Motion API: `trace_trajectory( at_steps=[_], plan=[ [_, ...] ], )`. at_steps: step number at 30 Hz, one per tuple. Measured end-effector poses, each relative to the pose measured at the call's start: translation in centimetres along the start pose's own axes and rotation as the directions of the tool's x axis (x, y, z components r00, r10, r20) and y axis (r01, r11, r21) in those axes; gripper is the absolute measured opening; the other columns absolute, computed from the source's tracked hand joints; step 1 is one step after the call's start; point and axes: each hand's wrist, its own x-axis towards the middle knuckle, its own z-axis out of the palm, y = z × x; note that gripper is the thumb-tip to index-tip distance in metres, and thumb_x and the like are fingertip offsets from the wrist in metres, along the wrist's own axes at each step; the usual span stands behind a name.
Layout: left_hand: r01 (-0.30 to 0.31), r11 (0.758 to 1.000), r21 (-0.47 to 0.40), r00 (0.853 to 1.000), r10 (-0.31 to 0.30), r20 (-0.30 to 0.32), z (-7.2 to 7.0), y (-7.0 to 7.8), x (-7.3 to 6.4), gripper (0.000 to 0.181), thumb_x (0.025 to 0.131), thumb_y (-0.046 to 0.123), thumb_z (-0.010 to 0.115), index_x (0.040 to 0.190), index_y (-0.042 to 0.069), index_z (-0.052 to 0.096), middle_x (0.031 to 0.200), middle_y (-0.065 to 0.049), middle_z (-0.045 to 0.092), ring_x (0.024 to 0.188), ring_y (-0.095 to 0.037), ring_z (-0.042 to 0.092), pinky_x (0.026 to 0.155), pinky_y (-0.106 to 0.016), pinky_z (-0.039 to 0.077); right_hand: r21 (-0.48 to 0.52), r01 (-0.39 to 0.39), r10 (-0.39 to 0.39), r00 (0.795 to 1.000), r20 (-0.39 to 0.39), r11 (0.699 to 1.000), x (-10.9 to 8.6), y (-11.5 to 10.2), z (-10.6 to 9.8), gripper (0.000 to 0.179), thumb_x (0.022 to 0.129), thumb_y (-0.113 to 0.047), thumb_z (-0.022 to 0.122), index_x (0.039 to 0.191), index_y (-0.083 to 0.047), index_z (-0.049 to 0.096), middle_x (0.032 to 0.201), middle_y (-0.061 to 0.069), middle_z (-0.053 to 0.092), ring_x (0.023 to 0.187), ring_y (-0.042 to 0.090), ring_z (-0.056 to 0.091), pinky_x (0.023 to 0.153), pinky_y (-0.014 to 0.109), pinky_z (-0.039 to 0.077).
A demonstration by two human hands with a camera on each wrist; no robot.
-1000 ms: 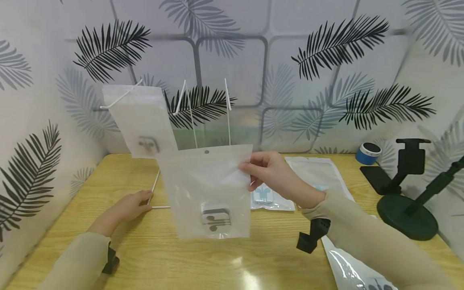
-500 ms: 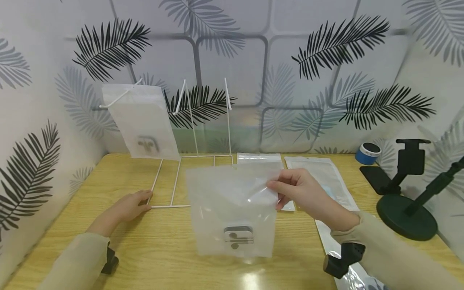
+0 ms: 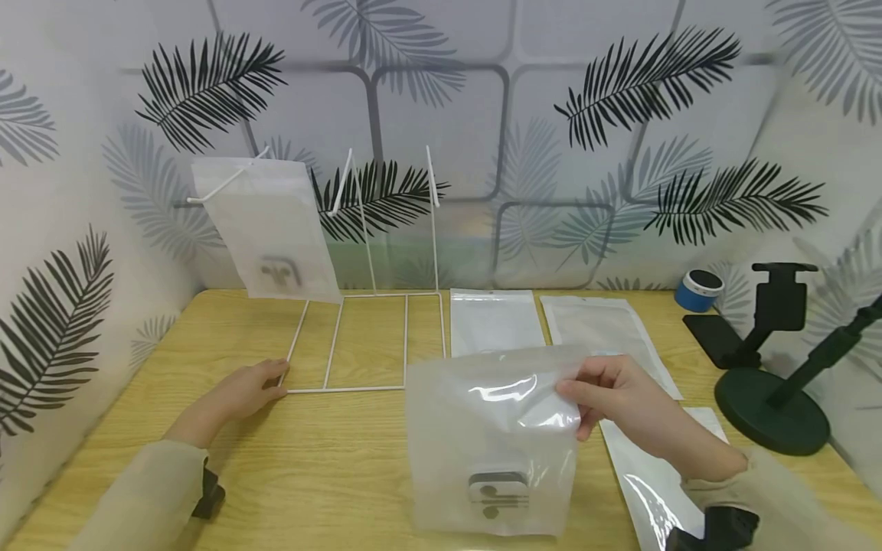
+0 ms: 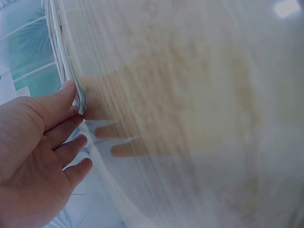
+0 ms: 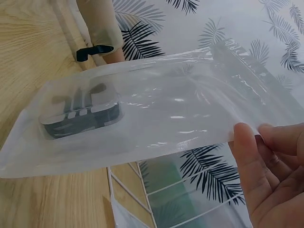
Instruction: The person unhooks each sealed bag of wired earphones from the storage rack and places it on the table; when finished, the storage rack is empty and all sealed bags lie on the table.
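Observation:
My right hand [image 3: 623, 402] pinches the upper right edge of a translucent plastic bag [image 3: 475, 428] over the table. Inside the bag, near its bottom, is a small case of earphones [image 3: 499, 494], clearer in the right wrist view as white earphones [image 5: 78, 111]. My left hand [image 3: 241, 396] holds the front left corner of a white wire display rack [image 3: 375, 389]; the left wrist view shows thumb and forefinger pinching the wire [image 4: 79, 102]. From the rack's left hook hangs another translucent bag [image 3: 265, 222] with earphones in it. Its two other hooks carry nothing.
Several flat bags lie to the right: one behind the held bag [image 3: 492, 321], a bag [image 3: 606, 337] beside it and a bag [image 3: 654, 490] nearer me. Farther right stand a dark phone stand [image 3: 772, 413] and a blue round speaker [image 3: 699, 291].
My right hand has carried the bag right and down, away from the rack toward me. More of the rack's base and the flat bags now shows. My left hand stays at the rack corner.

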Motion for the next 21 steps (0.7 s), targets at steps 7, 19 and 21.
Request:
trace_trajectory(
  at_steps=[7, 19, 21],
  plan=[
    [-0.003, 1.0, 0.009, 1.0, 0.003, 0.001, 0.0, 0.1, 0.0, 0.051, 0.092, 0.015, 0.056, 0.131, -0.014, 0.04, 0.134, -0.034, 0.035, 0.121, -0.051, 0.031, 0.098, -0.059, 0.028, 0.076, -0.087, 0.083, 0.995, 0.062, 0.993, -1.7, 1.1, -0.5, 0.02, 0.095, -0.006, 0.05, 0.089, -0.013, 0.068, 0.077, 0.001, 0.064, 0.06, 0.012, 0.06, 0.055, 0.027, 0.054],
    [-0.004, 1.0, 0.009, 1.0, 0.004, 0.004, -0.1, -0.1, 0.1, 0.051, 0.092, 0.015, 0.056, 0.131, -0.014, 0.04, 0.133, -0.034, 0.035, 0.121, -0.052, 0.031, 0.098, -0.06, 0.028, 0.186, -0.159, 0.137, 0.982, 0.127, 0.97, -3.2, 2.8, -1.5, 0.023, 0.097, -0.006, 0.045, 0.091, -0.012, 0.066, 0.078, -0.001, 0.064, 0.061, 0.009, 0.059, 0.056, 0.022, 0.052],
    [-0.007, 1.0, 0.011, 1.0, 0.007, 0.005, -0.1, -0.1, 0.0, 0.051, 0.092, 0.016, 0.056, 0.131, -0.014, 0.04, 0.133, -0.034, 0.036, 0.121, -0.052, 0.031, 0.097, -0.06, 0.028, 0.191, -0.173, 0.151, 0.98, 0.127, 0.966, -3.2, 3.1, -1.6, 0.022, 0.097, -0.007, 0.045, 0.09, -0.012, 0.066, 0.078, -0.001, 0.064, 0.062, 0.009, 0.059, 0.056, 0.021, 0.052]
  ],
)
